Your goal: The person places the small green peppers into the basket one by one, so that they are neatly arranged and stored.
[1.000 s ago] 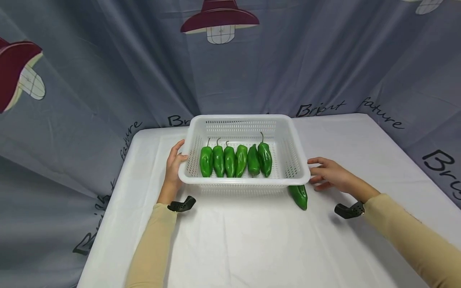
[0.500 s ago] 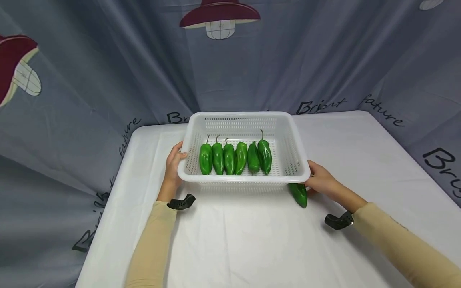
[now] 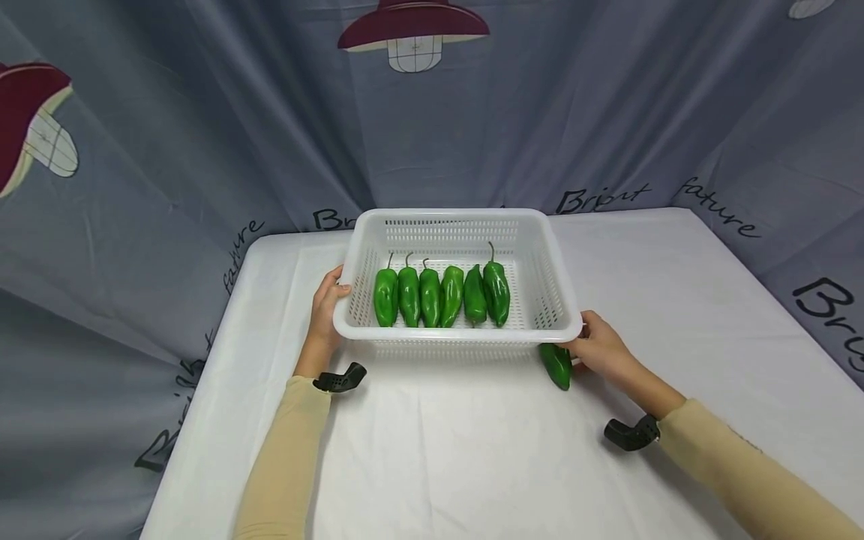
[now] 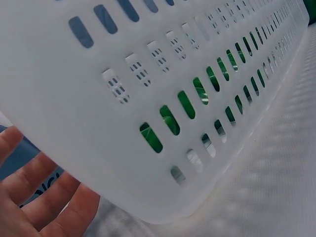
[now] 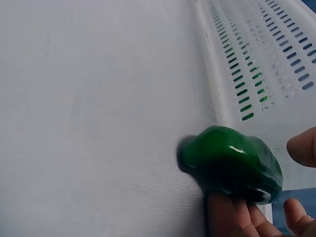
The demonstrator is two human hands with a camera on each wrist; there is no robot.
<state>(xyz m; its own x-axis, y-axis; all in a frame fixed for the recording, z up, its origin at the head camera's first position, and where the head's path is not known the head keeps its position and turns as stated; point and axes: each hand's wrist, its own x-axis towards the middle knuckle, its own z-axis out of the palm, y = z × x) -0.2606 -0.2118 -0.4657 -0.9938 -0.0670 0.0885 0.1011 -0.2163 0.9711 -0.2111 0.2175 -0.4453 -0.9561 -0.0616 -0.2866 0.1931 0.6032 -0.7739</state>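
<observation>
A white perforated plastic basket [image 3: 459, 335] stands on the table. Inside it, several green chili peppers [image 3: 451, 296] lie side by side in a row. My left hand [image 3: 325, 315] is at the basket's left side, thumb by the rim; the left wrist view has its relaxed fingers [image 4: 71, 207] beside the wall. Another green pepper [image 3: 556, 367] lies outside, its upper end hidden under the front right corner. Against that loose pepper [image 5: 232, 160] rest the fingers of my right hand [image 3: 604, 350], with the thumb [image 5: 302, 147] held apart near the basket wall.
A white cloth covers the table [image 3: 418, 457]. Behind and beside it hangs a grey-blue curtain [image 3: 283, 112] printed with red lamps and lettering. Each wrist carries a small black device [image 3: 340, 378].
My right hand has come left from beside the basket to the loose pepper, which has shifted slightly left. My left hand has stayed at the basket's side.
</observation>
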